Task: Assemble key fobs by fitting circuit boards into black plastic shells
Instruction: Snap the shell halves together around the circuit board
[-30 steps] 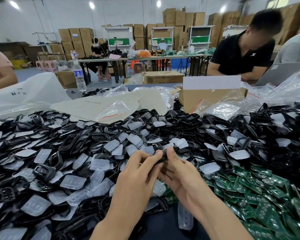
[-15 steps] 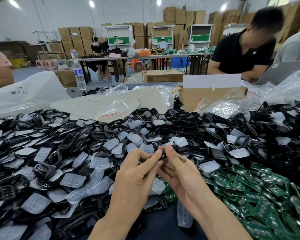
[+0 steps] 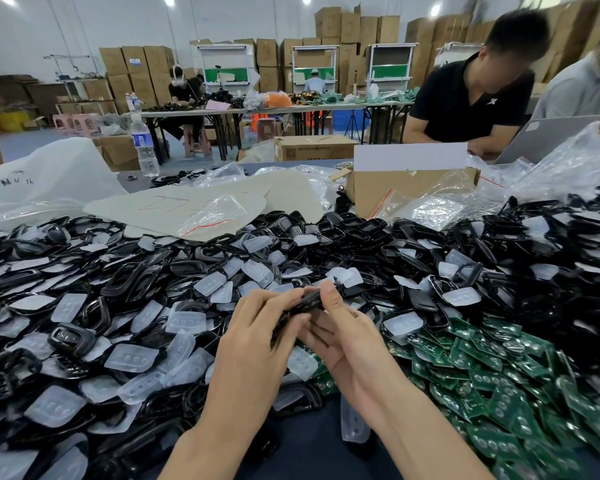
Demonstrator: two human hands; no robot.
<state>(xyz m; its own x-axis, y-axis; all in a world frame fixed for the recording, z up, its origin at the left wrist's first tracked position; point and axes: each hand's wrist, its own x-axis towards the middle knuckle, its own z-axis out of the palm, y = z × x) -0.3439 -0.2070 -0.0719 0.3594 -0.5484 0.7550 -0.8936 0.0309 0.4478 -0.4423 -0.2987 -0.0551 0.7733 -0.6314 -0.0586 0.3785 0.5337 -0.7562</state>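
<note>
Holding: the left hand (image 3: 253, 344) curls its fingers round one end of a single black shell (image 3: 307, 301); the right hand (image 3: 347, 341) pinches the other end, thumb on top and fingers underneath
Shell in hand: raised just above the heap, between the two hands and tilted edge-on to the camera; whether a board already sits inside cannot be told
Step, as judged: seating or pressing parts into this one shell
Beneath the wrists: a dark table surface (image 3: 312, 459) with a translucent button pad (image 3: 352, 420) lying loose on it
Left and centre: a wide heap of empty black shells (image 3: 125, 282) mixed with translucent pads (image 3: 132, 358)
Right: a pile of green circuit boards (image 3: 492, 372), near the right hand
Farther back: plastic bags (image 3: 215, 216), a cardboard box (image 3: 395, 192), a water bottle (image 3: 144, 147), and a seated person in a black shirt (image 3: 465, 102)
Progress, as judged: early; no stack of finished fobs is visible, and great numbers of shells and boards lie unpaired
</note>
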